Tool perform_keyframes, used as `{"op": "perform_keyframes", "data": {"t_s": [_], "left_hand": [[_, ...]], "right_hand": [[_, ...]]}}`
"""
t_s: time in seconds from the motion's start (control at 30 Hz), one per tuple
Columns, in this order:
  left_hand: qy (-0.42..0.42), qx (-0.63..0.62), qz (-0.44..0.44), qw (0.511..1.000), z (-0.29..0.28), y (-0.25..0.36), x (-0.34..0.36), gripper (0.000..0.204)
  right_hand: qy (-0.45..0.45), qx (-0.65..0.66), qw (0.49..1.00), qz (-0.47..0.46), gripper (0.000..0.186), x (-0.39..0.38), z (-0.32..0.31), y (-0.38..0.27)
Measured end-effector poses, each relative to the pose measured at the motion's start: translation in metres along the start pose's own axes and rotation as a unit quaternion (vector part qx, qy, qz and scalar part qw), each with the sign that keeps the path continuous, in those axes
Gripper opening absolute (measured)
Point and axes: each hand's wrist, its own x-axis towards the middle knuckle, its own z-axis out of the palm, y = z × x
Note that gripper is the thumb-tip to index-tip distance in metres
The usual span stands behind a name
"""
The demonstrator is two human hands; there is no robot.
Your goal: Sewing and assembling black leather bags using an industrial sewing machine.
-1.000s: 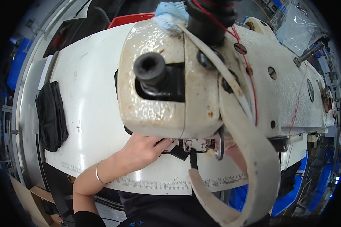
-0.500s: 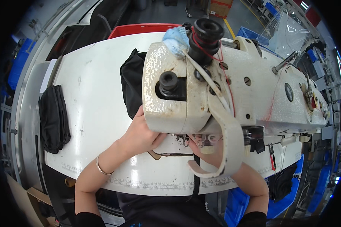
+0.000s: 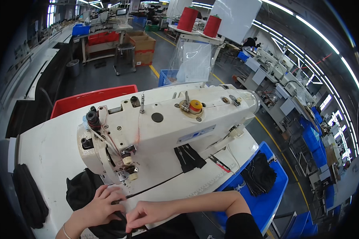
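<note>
Across the white table (image 3: pixel 44 155), spreads left hand (image 3: pixel 101 206) loosely over black cloth (image 3: pixel 80 192) beside the sewing machine (image 3: pixel 159 127); pinches dark material (image 3: pixel 129 236) with right hand (image 3: pixel 145 214); looks unfinished; cannot tell done from undone in 1 folded stack (image 3: pixel 28 195) at left.

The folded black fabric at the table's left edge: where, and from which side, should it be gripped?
Probably across its middle, with the left hand coming from above and the right: the folded black fabric lies long and narrow, near to far, and its uncovered right side faces that hand.
</note>
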Motion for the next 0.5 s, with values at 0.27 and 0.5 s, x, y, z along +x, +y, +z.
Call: {"op": "perform_keyframes", "data": {"t_s": [0.27,0.5], "left_hand": [[0.319,0.439,-0.029,0.839,0.008,0.012,-0.031,0.017],[0.269,0.119,-0.327,0.898,0.055,0.057,-0.024,0.049]], "right_hand": [[0.329,-0.025,0.944,-0.001,0.019,0.028,0.003,0.008],[0.35,0.023,0.926,-0.137,0.012,0.062,-0.016,0.033]]}}
